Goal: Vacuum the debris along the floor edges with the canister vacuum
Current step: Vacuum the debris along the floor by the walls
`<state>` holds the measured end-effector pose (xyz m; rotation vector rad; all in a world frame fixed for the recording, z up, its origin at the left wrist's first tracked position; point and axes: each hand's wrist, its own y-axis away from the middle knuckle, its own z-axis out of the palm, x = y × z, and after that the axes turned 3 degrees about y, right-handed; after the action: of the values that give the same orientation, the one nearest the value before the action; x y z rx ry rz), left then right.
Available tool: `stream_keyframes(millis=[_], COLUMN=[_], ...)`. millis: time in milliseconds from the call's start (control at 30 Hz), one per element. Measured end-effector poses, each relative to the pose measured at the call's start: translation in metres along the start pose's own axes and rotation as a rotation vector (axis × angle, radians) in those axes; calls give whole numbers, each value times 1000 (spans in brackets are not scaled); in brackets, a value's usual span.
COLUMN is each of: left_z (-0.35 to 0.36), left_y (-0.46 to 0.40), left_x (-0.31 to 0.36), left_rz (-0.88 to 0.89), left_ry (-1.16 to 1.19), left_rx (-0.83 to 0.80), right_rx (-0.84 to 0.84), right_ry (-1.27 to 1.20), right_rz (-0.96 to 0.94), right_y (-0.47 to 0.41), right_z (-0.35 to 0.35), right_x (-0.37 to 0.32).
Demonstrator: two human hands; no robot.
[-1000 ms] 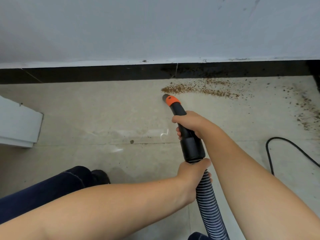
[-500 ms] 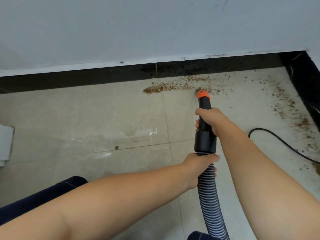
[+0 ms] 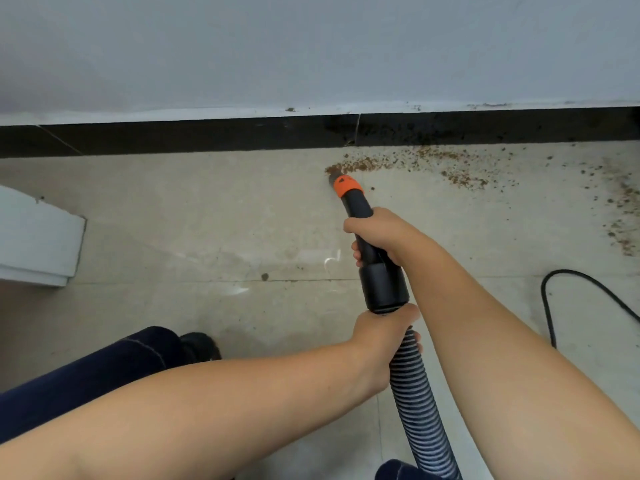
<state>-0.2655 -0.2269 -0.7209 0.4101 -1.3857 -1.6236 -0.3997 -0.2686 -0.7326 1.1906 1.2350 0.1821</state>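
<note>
Floor: pale tiles (image 3: 173, 220) run up to a black skirting (image 3: 207, 136) under a grey-white wall (image 3: 311, 46).
Debris: brown crumbs (image 3: 363, 165) lie in a band on the floor just below the skirting, thinning out toward the right; more specks scatter along the right edge (image 3: 623, 216).
Nozzle: your black wand with its orange collar (image 3: 347, 186) points up and left, the tip touching the left end of the crumb band.
Right hand: your right hand (image 3: 375, 233) is wrapped around the wand, just above the wide black cuff (image 3: 382, 289).
Left hand: your left hand (image 3: 388, 336) grips the ribbed hose (image 3: 419, 410) right below that cuff, fingers curled round it.
Hose: it runs down from the cuff and out of view at the bottom edge.
Cord: a black cable (image 3: 571, 282) loops on the floor to the right, well apart from the nozzle.
Left side: a white panel (image 3: 38, 240) rests on the floor at the left edge; your dark trouser leg (image 3: 86, 375) and shoe (image 3: 201, 346) sit below it.
</note>
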Motion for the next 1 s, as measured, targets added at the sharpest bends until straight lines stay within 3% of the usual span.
stream_keyframes(millis=[133,533,1000], left_z=[3,53,3], left_y=[-3,-18,-6], left_x=[4,7,17], left_rz=[-7,-85,26], left_ry=[-39,-288,-91], left_rx=[-1,-192,-71], right_rx=[28,364,115], right_ry=[-33,-281,-87], right_rz=[-5,65,0], right_y=[1,15,-2], right_z=[-6,-97,-19], right_x=[1,30,-6])
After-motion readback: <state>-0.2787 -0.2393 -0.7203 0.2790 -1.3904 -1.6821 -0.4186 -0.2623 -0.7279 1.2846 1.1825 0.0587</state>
